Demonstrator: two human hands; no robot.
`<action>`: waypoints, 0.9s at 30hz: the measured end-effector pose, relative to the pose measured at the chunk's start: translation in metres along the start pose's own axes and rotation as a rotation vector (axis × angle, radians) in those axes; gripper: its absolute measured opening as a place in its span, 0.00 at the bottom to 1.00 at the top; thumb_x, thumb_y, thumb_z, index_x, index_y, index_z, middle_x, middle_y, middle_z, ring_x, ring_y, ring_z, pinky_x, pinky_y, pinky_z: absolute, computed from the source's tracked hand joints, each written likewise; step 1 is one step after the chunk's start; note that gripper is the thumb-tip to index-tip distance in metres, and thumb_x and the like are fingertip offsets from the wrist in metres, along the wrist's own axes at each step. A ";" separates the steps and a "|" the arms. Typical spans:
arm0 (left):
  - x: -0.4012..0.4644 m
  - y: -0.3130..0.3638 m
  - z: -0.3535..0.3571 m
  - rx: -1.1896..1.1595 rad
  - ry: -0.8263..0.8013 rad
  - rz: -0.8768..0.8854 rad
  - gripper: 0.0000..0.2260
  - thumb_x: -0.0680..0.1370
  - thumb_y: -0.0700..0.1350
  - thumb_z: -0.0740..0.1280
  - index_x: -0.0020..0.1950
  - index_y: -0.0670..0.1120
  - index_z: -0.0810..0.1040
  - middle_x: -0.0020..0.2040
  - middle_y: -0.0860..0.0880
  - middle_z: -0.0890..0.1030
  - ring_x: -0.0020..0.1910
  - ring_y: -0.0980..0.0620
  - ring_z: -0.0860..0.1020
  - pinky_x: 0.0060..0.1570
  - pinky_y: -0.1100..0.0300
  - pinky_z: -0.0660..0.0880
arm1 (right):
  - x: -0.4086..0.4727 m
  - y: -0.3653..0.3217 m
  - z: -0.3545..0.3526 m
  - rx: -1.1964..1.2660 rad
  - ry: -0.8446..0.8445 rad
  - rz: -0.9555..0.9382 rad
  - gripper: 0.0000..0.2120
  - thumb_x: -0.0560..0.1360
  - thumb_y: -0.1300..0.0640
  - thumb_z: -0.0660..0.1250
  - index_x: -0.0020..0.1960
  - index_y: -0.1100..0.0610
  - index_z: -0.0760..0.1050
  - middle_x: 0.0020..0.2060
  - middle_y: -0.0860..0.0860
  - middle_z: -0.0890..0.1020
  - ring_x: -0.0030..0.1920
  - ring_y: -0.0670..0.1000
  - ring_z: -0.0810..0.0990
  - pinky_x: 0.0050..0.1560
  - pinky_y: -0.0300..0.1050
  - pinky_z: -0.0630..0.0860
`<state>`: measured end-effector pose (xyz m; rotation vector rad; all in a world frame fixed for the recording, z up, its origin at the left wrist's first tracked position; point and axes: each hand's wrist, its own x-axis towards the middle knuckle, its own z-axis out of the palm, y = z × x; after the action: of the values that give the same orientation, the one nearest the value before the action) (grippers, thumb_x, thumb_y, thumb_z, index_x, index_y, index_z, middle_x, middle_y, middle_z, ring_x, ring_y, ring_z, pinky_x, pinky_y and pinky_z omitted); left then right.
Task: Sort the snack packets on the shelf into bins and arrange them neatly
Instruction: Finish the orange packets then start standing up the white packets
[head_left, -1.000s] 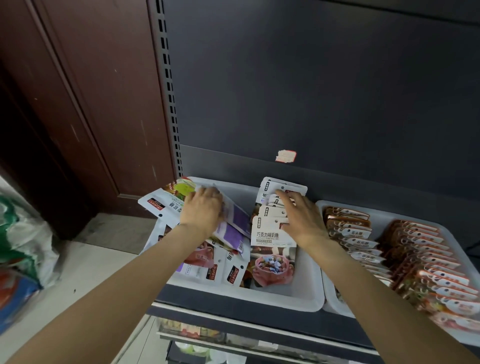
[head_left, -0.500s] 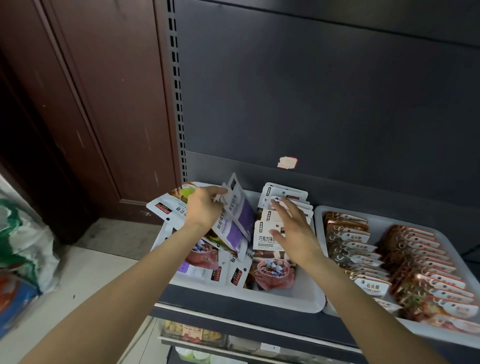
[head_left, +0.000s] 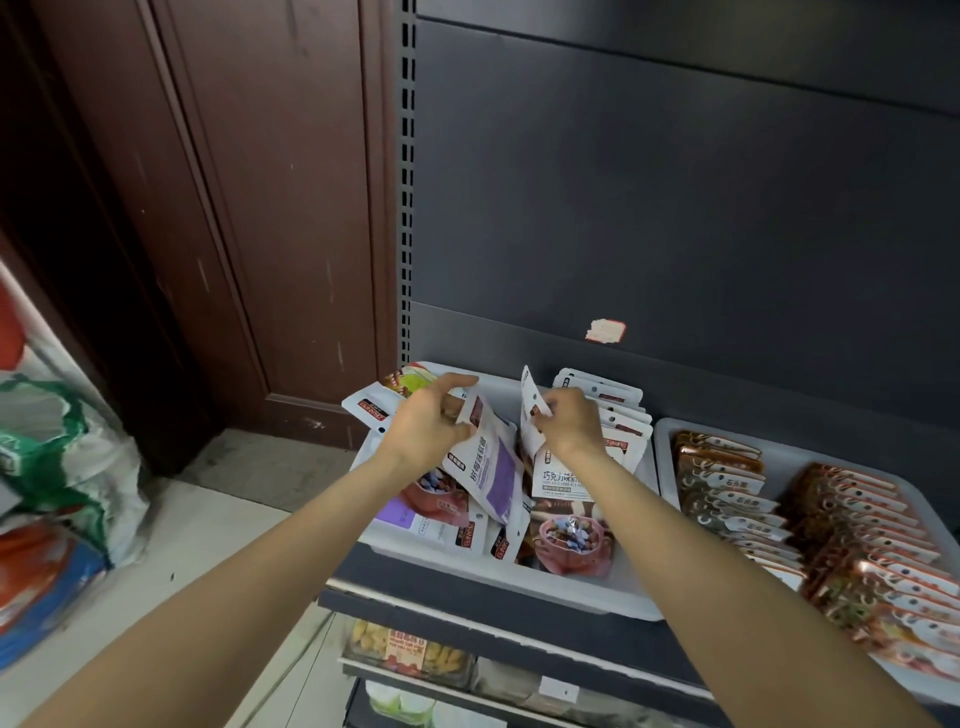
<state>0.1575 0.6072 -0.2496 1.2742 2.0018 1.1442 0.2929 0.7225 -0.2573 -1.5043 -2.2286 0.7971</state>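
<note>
Left hand (head_left: 426, 423) fingers pinch the purple-panel packet (head_left: 491, 467) by its top edge, long axis slanting down-right over the white bin (head_left: 571, 590). Right hand (head_left: 569, 423) fingers grip a white packet (head_left: 531, 410) upright, just right; chocolate-candy stack (head_left: 618, 415) directly behind.

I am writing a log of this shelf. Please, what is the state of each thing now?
left hand: gripping purple packet, lifted, tilted
right hand: pinching white packet, raised upright
left bin: mixed packets, untidy
right bin: copper packets in neat rows
</note>
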 end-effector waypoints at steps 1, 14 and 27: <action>0.000 0.000 -0.002 0.010 0.023 0.000 0.22 0.74 0.37 0.70 0.67 0.50 0.73 0.50 0.45 0.77 0.48 0.46 0.78 0.46 0.59 0.75 | 0.001 -0.001 -0.003 0.042 0.029 -0.003 0.08 0.76 0.63 0.66 0.54 0.62 0.80 0.50 0.56 0.82 0.50 0.58 0.81 0.45 0.45 0.75; 0.000 0.015 0.006 -0.031 0.095 -0.041 0.22 0.76 0.36 0.67 0.69 0.47 0.71 0.53 0.47 0.73 0.39 0.47 0.76 0.36 0.56 0.77 | -0.049 0.047 -0.109 0.269 0.095 -0.118 0.04 0.77 0.61 0.66 0.48 0.54 0.78 0.47 0.51 0.81 0.49 0.53 0.80 0.45 0.54 0.78; -0.015 0.023 0.036 -0.050 0.136 -0.151 0.23 0.75 0.35 0.69 0.69 0.46 0.72 0.59 0.44 0.75 0.42 0.51 0.75 0.34 0.65 0.77 | -0.049 0.074 -0.045 -0.310 -0.086 -0.420 0.27 0.77 0.54 0.66 0.73 0.50 0.63 0.70 0.50 0.67 0.70 0.51 0.64 0.69 0.43 0.61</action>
<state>0.2028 0.6124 -0.2494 1.0262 2.1133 1.2280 0.3914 0.7098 -0.2664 -1.0656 -2.6987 0.4065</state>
